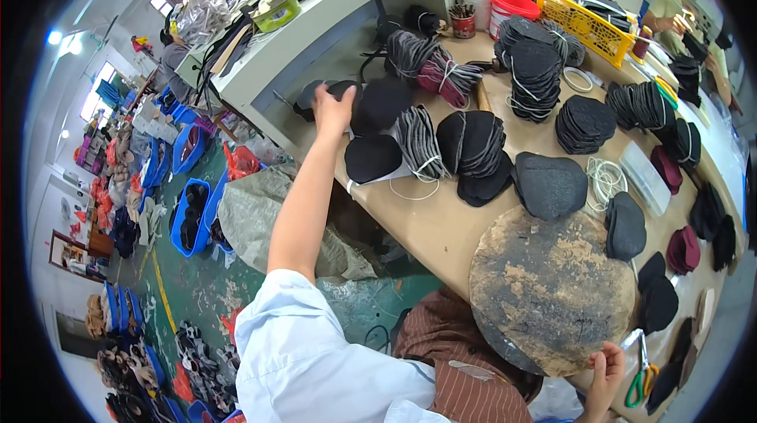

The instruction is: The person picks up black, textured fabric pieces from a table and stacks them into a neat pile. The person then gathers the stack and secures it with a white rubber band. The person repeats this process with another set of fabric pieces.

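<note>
At the far left of the table my left hand [334,113] reaches over dark flat pieces, thumb and fingers apart. A black rounded piece [382,105] lies just right of it, slightly blurred. I cannot tell whether the fingers press on the dark material under them. Closer to me, another black rounded piece [373,159] rests on a white sheet. Low on the right, my right hand [605,376] hovers beside the rim of a worn round board [552,289]. Its fingers are loosely bent and apart, with nothing visible in them.
Tied stacks of black pieces [535,80] crowd the table. A coil of pale cord [605,180] and a clear plastic box [644,178] lie right of centre. Scissors [643,376] sit near my right hand. A yellow crate [583,25] and red bucket [512,11] stand behind.
</note>
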`<state>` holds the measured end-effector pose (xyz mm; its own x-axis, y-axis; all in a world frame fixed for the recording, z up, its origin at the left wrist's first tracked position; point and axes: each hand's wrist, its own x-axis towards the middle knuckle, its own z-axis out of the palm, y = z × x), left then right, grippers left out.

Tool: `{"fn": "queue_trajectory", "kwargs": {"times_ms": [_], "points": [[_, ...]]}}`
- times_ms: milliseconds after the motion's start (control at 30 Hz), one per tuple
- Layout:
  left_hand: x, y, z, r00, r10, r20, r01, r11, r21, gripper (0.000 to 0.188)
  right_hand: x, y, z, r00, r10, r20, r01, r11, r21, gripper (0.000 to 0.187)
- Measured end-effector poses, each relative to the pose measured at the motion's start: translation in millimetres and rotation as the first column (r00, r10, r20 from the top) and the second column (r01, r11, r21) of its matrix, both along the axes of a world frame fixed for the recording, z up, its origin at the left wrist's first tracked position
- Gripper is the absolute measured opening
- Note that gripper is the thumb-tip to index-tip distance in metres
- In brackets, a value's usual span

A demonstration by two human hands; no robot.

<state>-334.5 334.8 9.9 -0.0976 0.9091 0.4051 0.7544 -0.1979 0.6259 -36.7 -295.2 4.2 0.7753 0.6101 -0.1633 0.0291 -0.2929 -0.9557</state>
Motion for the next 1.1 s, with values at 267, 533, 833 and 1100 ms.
{"fn": "queue_trajectory", "kwargs": {"times_ms": [267, 533, 833, 1100], "points": [[-41, 49, -52, 0.966, 0.168, 0.196, -0.154, 0.984, -0.085, 0.073, -5, 9, -4, 0.999, 0.007, -0.043, -0.008, 1.0, -0.029, 0.018], [30, -86, 71, 0.227, -0.471, 0.852, 0.505, 0.805, 0.311, 0.03, -5, 12, 12, 0.999, -0.041, -0.005, 0.041, 0.999, -0.028, 0.016], [146, -336, 32, 0.233, -0.558, 0.797, 0.936, -0.095, -0.34, 0.056, -8, 26, 10, 0.999, 0.006, -0.034, -0.006, 1.0, 0.016, 0.018], [164, -368, -9, 0.45, -0.804, 0.389, 0.838, 0.23, -0.495, 0.068, 56, -59, 17, 0.957, -0.241, 0.164, 0.24, 0.97, 0.021, 0.016]]}}
